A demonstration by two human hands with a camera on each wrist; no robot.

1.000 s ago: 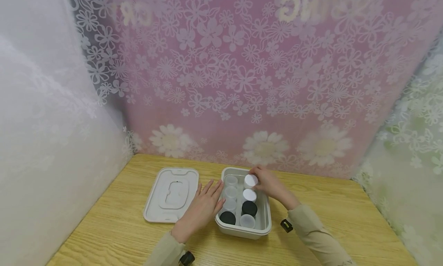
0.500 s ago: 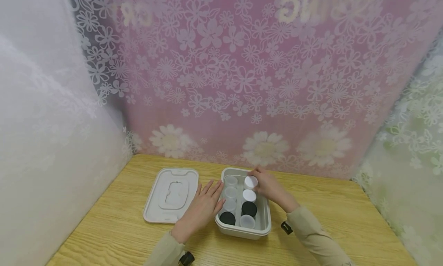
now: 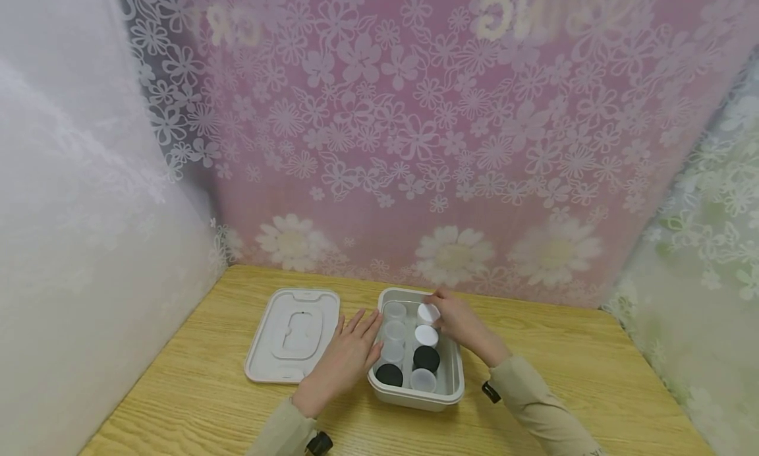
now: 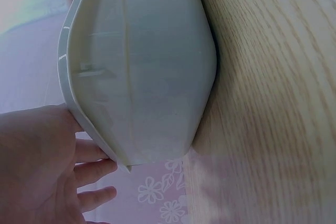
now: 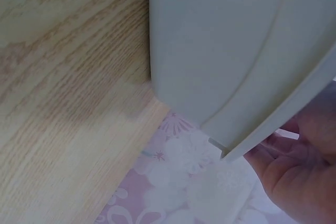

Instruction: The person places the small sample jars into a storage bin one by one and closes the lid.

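Note:
In the head view a white plastic box (image 3: pixel 416 398) holds two rows of small round lidded jars. My right hand (image 3: pixel 462 319) reaches over the far right rim, its thumb and fingers round a white-lidded jar (image 3: pixel 428 313) at the far end of the right row. Nearer in that row come another white-lidded jar (image 3: pixel 425 336), a black-lidded jar (image 3: pixel 426 358) and a clear-lidded jar (image 3: pixel 423 380). My left hand (image 3: pixel 346 354) rests on the left rim with fingers spread. Beside it are clear-lidded jars (image 3: pixel 394 331) and a black-lidded jar (image 3: pixel 389 375). Both wrist views show the box's outer wall (image 4: pixel 152 66), hiding the jars.
A flat white box lid (image 3: pixel 295 334) lies on the wooden table (image 3: pixel 557 364), left of the box and partly behind my left hand. A pink flowered curtain (image 3: pixel 379 126) hangs at the back edge. Pale sheets (image 3: pixel 112 245) close off both sides.
The white-lidded jar in my right hand has sunk slightly into the box, and the right hand has shifted a little with it. My left hand stays on the rim.

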